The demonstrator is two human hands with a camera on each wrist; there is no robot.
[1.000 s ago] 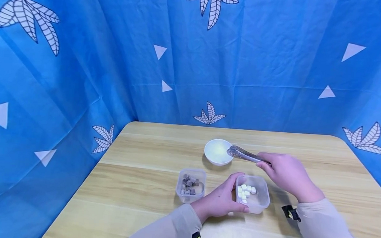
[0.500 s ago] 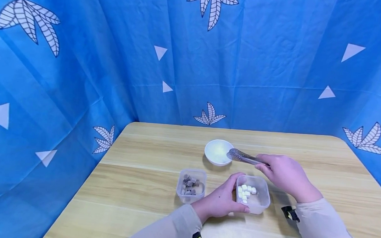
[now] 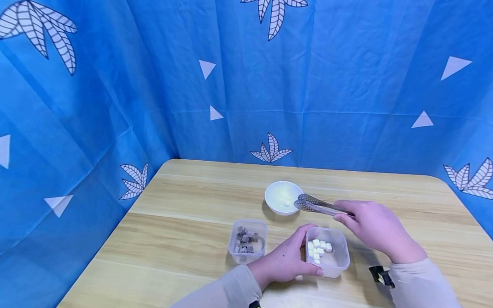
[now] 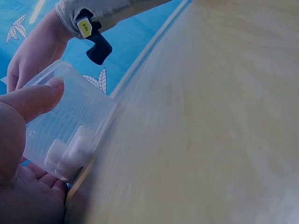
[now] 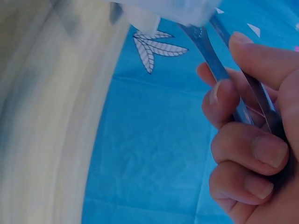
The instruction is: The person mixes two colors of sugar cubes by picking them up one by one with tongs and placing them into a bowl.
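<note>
My right hand [image 3: 373,224] grips metal tongs [image 3: 316,205], whose two arms [image 5: 219,65] run between thumb and fingers in the right wrist view. The tong tips sit slightly apart at the right rim of a small white bowl [image 3: 282,197] and carry nothing I can see. My left hand [image 3: 285,259] holds the left wall of a clear plastic tub [image 3: 328,251] with several white cubes [image 3: 317,249] in it; the thumb [image 4: 32,100] presses the tub's wall [image 4: 70,121].
A second clear tub [image 3: 247,240] with several grey-brown cubes stands left of the held tub. Everything rests on a light wooden table [image 3: 184,243]. Blue patterned cloth [image 3: 109,74] closes off the back and left side.
The tongs have drawn back a little to the right, from over the bowl to its right rim, and their tips have spread slightly. The left hand and both tubs stay put.
</note>
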